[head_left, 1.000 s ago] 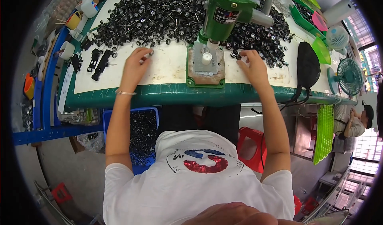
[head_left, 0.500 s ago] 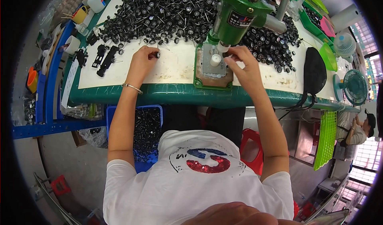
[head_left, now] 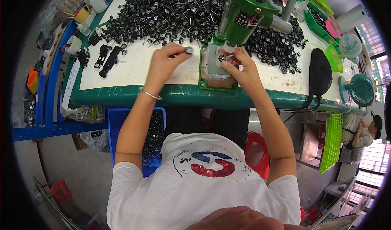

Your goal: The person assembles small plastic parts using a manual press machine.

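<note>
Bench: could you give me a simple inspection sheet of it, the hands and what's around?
Surface: white bench with brownish marks.
Job's things: green press; left wheel; right wheel at the press's base; large wheel heap behind, smaller heap to the right.
Clutter: black car bases at left, black cloth item at right.
Hands: left hand holds the left wheel; right hand has fingers at the right wheel, grip unclear.
Cables: dark straps or cords, unclear which, at right front edge.
Surroundings: blue bin and red stool below; fan and another person at right.
</note>
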`<state>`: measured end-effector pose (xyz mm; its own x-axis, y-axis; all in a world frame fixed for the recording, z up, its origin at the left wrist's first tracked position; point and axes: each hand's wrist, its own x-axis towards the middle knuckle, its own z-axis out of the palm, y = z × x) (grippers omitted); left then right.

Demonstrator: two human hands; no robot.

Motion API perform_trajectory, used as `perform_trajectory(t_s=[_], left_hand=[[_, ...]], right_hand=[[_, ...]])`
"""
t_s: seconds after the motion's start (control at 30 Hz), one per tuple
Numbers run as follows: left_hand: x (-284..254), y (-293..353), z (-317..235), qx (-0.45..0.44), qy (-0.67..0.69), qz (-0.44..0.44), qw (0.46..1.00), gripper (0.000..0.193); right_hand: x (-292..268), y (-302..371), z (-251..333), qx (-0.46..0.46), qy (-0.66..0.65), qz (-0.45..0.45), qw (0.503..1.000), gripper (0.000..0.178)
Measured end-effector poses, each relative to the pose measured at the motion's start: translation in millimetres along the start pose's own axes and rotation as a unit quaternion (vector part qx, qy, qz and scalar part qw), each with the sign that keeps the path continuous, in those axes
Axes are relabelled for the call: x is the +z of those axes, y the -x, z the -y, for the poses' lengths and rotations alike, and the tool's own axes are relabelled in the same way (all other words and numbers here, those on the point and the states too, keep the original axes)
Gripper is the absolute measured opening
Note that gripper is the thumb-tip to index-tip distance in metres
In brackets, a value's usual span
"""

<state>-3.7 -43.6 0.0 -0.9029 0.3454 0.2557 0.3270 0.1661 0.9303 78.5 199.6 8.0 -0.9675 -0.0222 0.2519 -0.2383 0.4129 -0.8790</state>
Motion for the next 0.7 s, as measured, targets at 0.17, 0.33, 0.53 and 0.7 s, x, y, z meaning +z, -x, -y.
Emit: perform_trajectory(t_s=[0.17,0.33,0.53,0.7], left_hand=[[47,-3,-32,0.044,0.070,0.017,0.996,0.015],[69,-8,-37,0.079,0.077,0.018,0.994,0.013],[81,-13,-39,0.045,0.129,0.008,0.991,0.013],[78,-16,-39,0.054,0.139,0.033,0.988,0.014]], right_hand=[[-17,1,-1,0.011,-0.066,-0.069,0.995,0.057],[-61,-10,18,0.037,-0.136,-0.163,0.976,0.037],[-102,-53,65,-0.010,-0.307,-0.229,0.924,0.030],[-87,-109,194,-0.011,-0.381,-0.297,0.875,0.023]])
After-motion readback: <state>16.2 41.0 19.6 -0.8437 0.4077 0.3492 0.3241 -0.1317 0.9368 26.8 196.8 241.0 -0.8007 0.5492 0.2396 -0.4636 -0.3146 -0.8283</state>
